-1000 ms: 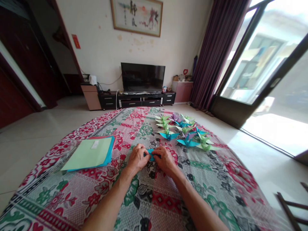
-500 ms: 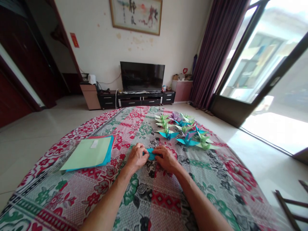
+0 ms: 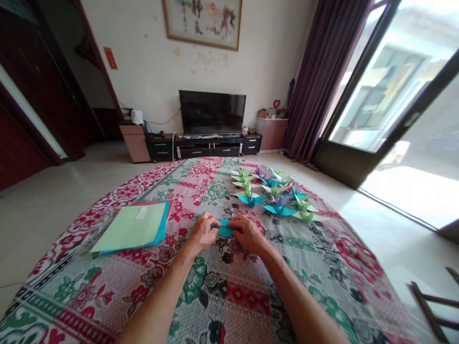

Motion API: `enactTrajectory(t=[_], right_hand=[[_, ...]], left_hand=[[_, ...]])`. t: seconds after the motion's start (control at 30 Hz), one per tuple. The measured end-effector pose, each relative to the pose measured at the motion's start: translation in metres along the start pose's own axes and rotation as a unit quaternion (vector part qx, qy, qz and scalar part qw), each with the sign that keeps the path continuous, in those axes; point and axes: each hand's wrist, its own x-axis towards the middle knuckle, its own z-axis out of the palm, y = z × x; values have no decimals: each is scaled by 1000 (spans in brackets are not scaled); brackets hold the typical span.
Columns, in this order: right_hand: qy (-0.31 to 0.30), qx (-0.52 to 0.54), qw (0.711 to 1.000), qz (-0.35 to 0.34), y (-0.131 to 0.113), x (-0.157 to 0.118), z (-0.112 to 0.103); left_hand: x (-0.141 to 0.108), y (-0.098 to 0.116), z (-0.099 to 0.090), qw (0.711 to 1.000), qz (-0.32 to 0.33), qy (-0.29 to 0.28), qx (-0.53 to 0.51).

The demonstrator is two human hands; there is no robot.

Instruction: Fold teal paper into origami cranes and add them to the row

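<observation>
The left hand (image 3: 203,231) and right hand (image 3: 248,233) each pinched one end of a folded blue paper (image 3: 225,231), which lay between them at the tabletop (image 3: 247,274), long axis apparently side to side; neither hand was nearer.

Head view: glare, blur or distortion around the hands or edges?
Head view, right: daylight through the glass door blows out to white; head view, lower right: dark bars smeared; head view, centre: blue paper lit without glare, its creases too small to read.
</observation>
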Motion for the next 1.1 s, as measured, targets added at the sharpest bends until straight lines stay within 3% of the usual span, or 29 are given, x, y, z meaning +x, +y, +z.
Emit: enactTrajectory(t=[0.17, 0.37, 0.5, 0.73, 0.93, 1.03, 1.1], right_hand=[[-2, -13, 1000, -9, -4, -1, -1], [123, -102, 987, 32, -22, 2, 7], [107, -186, 975, 61, -29, 2, 10], [119, -170, 973, 101, -24, 1, 14], [113, -72, 985, 105, -25, 4, 12], [144, -21, 982, 119, -27, 6, 10], [178, 17, 974, 142, -27, 9, 10]], left_hand=[[0, -1, -1, 1000, -7, -7, -3], [-1, 3, -2, 1000, 4, 8, 8], [-3, 6, -2, 1000, 6, 17, 22], [-6, 10, -5, 997, 56, 55, 13], [-4, 12, -5, 985, 80, 156, 13], [-4, 14, -8, 968, 42, 247, 26], [-5, 15, -9, 962, 8, 272, 29]])
